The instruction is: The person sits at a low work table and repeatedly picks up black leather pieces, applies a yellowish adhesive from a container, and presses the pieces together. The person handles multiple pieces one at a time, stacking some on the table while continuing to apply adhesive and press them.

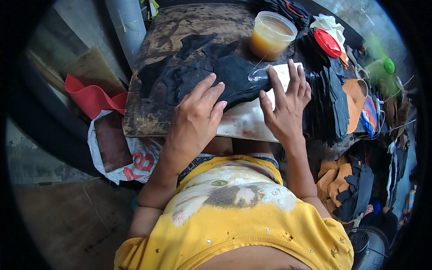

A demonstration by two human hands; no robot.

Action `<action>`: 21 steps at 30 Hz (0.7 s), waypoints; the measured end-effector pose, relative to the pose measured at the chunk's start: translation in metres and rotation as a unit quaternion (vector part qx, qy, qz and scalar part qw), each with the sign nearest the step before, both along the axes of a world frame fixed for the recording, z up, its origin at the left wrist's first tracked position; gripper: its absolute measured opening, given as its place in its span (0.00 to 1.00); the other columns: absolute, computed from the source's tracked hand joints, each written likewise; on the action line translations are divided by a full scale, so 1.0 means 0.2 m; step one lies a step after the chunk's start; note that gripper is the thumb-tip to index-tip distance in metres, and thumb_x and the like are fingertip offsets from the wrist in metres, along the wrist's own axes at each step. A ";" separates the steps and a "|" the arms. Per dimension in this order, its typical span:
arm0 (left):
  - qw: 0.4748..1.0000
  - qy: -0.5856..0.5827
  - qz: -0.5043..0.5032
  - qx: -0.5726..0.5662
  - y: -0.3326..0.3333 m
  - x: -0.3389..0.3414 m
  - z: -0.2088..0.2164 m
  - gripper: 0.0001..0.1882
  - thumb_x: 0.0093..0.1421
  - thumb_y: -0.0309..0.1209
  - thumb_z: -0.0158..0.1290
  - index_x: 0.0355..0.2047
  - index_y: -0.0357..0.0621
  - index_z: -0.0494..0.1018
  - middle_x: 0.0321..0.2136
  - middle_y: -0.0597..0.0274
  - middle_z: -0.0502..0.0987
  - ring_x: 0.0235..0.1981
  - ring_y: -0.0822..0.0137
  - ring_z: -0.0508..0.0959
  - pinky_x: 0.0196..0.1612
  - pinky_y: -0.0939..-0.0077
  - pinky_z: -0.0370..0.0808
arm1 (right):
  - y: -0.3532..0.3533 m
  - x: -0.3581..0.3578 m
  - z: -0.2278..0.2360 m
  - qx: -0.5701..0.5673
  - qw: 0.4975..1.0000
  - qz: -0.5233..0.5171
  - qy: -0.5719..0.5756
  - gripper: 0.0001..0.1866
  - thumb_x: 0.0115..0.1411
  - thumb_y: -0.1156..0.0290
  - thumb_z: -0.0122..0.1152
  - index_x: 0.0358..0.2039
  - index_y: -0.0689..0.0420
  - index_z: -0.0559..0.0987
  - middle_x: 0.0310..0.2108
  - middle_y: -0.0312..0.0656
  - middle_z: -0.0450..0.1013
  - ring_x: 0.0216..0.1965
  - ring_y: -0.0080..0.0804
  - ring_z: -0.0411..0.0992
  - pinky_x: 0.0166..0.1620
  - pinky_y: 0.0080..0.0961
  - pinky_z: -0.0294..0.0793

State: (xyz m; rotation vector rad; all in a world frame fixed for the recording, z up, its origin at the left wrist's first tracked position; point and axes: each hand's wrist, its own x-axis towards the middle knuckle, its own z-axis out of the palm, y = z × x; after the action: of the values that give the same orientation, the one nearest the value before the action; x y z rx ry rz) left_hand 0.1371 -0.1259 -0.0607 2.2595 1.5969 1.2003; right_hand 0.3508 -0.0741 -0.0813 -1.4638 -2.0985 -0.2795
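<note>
Black leather piece (229,81) lies flat under both sets of fingers, on a white board (245,121). Left hand (195,119) and right hand (285,105) spread open, pressing, gripping nothing. Looks thin, limp, light; best pinched at an edge. Beyond the fingertips: tub of amber glue (270,36).

tub of yellow glue (271,35) | red lid (327,43) | red cloth (92,97) | green bottle cap (389,66)
</note>
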 end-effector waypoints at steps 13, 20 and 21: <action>0.999 -0.031 -0.043 0.000 0.00 -0.04 -0.04 0.19 0.58 0.26 0.58 0.50 0.37 0.74 0.57 0.43 0.70 0.53 0.46 0.76 0.54 0.60 0.74 | 0.05 0.02 0.00 0.022 0.999 0.035 0.000 0.22 0.62 0.55 0.54 0.55 0.47 0.77 0.69 0.50 0.52 0.72 0.52 0.41 0.68 0.58 0.33; 0.989 -0.117 -0.087 -0.018 -0.01 -0.07 -0.08 0.29 0.56 0.21 0.59 0.58 0.37 0.66 0.60 0.43 0.68 0.59 0.46 0.71 0.60 0.62 0.70 | 0.03 0.02 0.01 0.010 0.997 0.068 -0.020 0.22 0.64 0.55 0.52 0.60 0.32 0.74 0.72 0.46 0.49 0.73 0.49 0.39 0.68 0.57 0.27; 0.985 -0.137 -0.100 -0.025 0.00 -0.08 -0.09 0.31 0.55 0.20 0.59 0.60 0.38 0.64 0.60 0.44 0.67 0.61 0.47 0.69 0.62 0.63 0.69 | 0.02 0.01 0.01 0.007 0.997 0.070 -0.023 0.23 0.65 0.54 0.52 0.61 0.31 0.73 0.72 0.45 0.48 0.73 0.49 0.38 0.68 0.57 0.26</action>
State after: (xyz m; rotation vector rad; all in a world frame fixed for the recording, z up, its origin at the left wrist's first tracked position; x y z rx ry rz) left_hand 0.1205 -0.1263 -0.0781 2.0583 1.2544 1.3325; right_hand 0.3526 -0.0708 -0.0792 -1.3070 -2.2189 -0.2747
